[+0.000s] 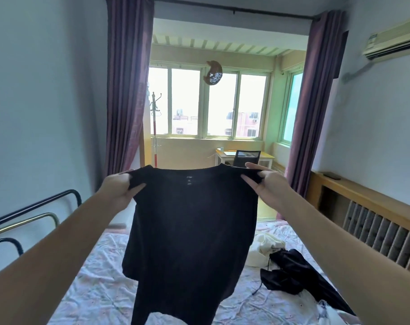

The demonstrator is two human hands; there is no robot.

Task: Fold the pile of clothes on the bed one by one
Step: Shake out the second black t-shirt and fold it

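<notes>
While we hold the black T-shirt (190, 226) up by its shoulders, left hand (119, 188) and right hand (267, 184) each with a pinching grip so it hangs flat above the bed (101, 277), unfolded clothes (290, 266) wait near its right edge.

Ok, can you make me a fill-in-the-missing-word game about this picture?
1. Both hands hold up a ____ shirt.
2. The left hand and right hand grip it at its ____.
3. The other clothes lie on the ____.

Missing words: black; shoulders; bed
</notes>
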